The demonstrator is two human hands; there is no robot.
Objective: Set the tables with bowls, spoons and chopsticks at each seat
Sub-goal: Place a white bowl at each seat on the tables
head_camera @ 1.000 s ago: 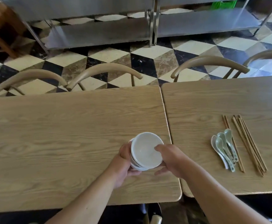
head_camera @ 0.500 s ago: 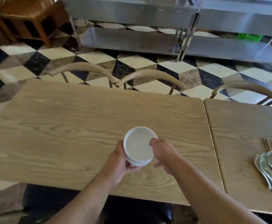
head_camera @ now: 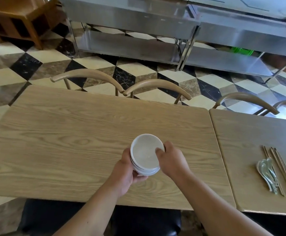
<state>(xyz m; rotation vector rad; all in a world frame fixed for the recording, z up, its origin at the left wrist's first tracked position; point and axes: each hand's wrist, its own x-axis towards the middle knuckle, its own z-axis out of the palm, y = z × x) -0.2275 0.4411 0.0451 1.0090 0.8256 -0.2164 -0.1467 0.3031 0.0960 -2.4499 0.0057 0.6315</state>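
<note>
A stack of white bowls is held above the left wooden table, near its front middle. My left hand cups the stack from below and from the left. My right hand grips the rim of the top bowl, thumb inside it. On the right table lie several pale green spoons in a bunch, with several brown chopsticks laid beside and under them.
Curved wooden chair backs stand along the far side of the left table, and others behind the right one. Black seat cushions sit at the near edge. Steel shelving stands beyond on the chequered floor.
My view has swung left, so the left table fills the frame and the spoons and chopsticks sit at the right edge. Both hands still hold the bowl stack, right fingers now hooked on the top rim.
</note>
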